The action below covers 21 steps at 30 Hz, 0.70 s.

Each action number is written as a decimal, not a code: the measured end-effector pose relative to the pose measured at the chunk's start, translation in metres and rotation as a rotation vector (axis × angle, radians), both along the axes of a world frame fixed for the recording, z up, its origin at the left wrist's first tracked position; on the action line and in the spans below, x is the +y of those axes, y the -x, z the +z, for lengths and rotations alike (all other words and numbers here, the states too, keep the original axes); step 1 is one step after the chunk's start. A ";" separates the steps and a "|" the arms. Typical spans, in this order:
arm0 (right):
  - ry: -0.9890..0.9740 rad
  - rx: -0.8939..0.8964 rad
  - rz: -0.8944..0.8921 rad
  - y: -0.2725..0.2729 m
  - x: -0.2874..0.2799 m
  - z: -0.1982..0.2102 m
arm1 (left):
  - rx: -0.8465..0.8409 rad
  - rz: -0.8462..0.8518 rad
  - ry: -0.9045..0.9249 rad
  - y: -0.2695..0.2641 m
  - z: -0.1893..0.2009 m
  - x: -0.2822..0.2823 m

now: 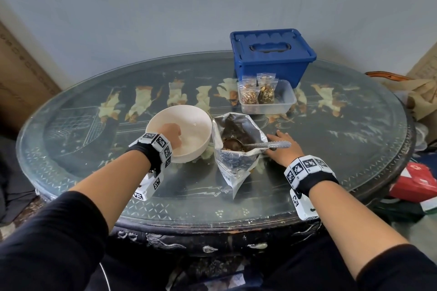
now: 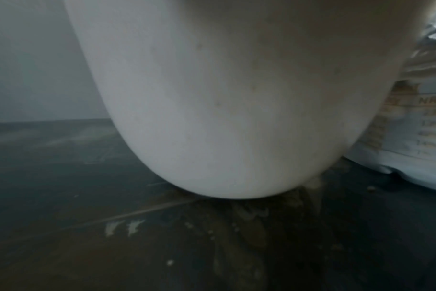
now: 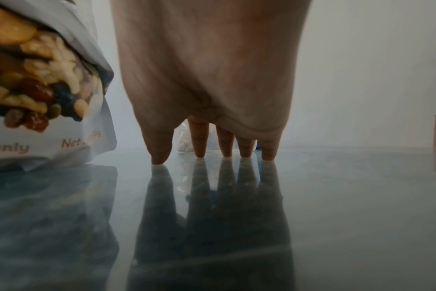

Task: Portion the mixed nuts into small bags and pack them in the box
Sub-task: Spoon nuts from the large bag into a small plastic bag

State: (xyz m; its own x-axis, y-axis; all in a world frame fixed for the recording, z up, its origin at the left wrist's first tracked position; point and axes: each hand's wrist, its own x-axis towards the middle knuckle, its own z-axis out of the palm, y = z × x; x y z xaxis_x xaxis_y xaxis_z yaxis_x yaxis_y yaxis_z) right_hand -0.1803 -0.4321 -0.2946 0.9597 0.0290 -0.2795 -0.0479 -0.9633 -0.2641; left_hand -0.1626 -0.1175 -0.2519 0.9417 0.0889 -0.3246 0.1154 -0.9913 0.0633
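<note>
An open foil bag of mixed nuts (image 1: 236, 165) stands mid-table, and a metal spoon (image 1: 267, 145) lies in its mouth. My right hand (image 1: 282, 146) rests just right of it, under the spoon handle; the right wrist view shows this hand (image 3: 212, 126) with straight fingers (image 3: 199, 137) whose tips touch the glass beside the nut bag (image 3: 37, 78). My left hand (image 1: 172, 133) reaches down into the white bowl (image 1: 151, 125), over pale translucent contents; its fingers are hidden. The bowl's outer wall (image 2: 224, 98) fills the left wrist view. Two filled small bags (image 1: 257, 92) stand in a clear tub (image 1: 286, 99).
A blue box (image 1: 272, 54) with its lid on stands behind the tub at the far edge. The oval glass-topped table (image 1: 343, 139) has bare room to left and right. Cardboard (image 1: 19, 78) leans at the left; a beige bag (image 1: 421, 94) and a red pack (image 1: 413, 179) lie off the right edge.
</note>
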 end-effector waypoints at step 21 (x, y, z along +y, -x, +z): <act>-0.036 -0.009 -0.014 -0.001 -0.001 -0.002 | -0.293 0.213 0.483 0.001 0.021 0.010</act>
